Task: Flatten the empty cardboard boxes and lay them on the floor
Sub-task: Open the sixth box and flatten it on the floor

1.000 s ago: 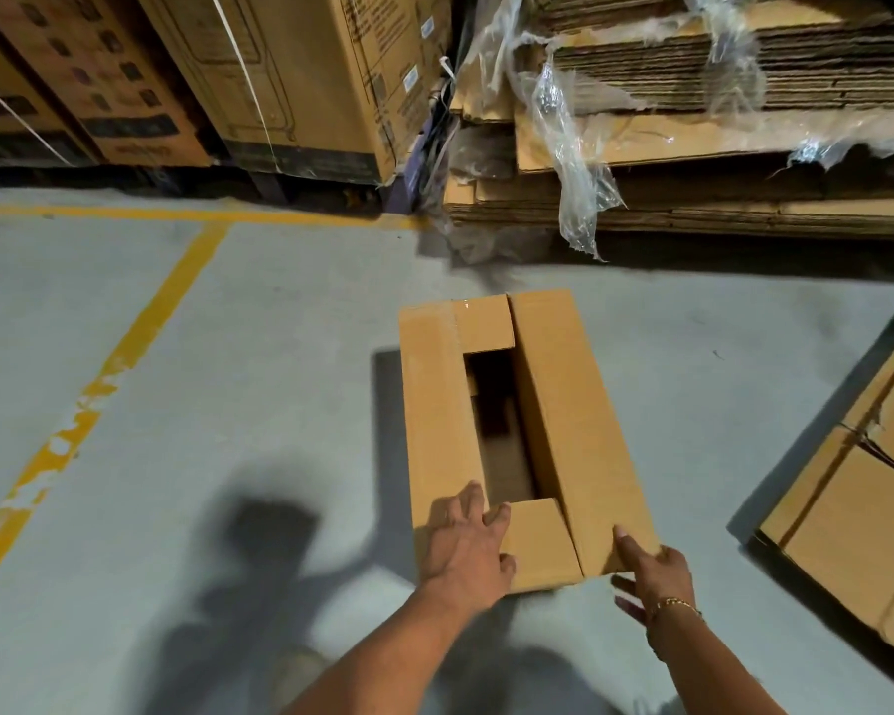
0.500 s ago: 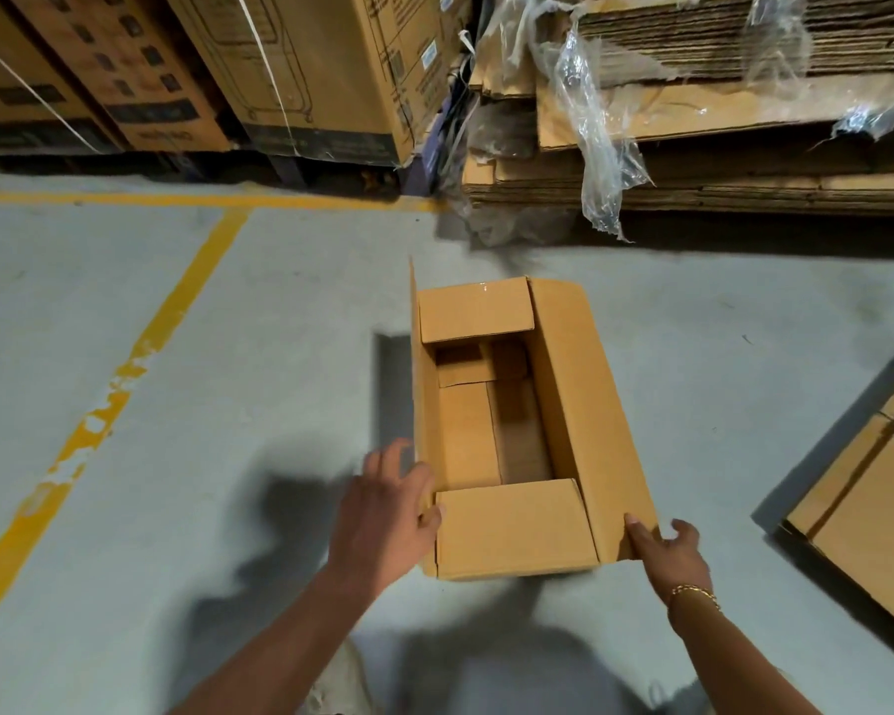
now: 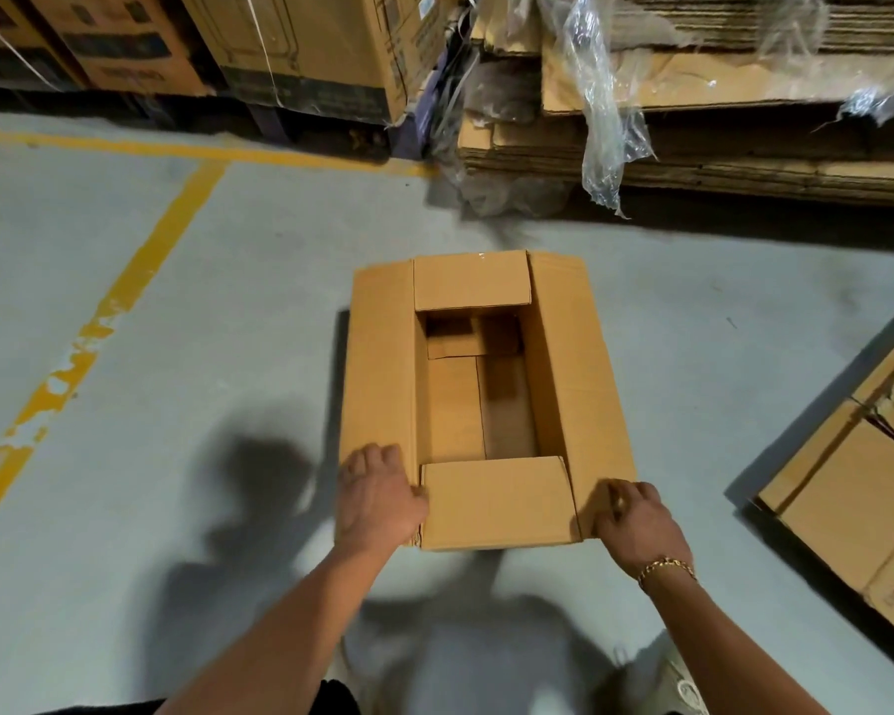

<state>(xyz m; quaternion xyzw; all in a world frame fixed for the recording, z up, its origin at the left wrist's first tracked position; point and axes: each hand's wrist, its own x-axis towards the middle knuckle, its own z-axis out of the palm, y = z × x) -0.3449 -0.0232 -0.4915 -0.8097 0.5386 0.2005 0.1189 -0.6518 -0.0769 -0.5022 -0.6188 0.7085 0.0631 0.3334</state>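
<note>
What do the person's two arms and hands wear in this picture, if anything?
Both forearms are bare, with no sleeves in view and no gloves. The right hand has a gold-coloured chain bracelet around its wrist. The left hand and its wrist show no jewellery or watch. No rings can be made out on either hand.

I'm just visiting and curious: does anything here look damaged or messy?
Yes. Torn clear plastic wrap hangs in shreds off the stacked flat cardboard at the back, and the flattened box on the right has a ripped seam. The open box itself looks intact.
</note>
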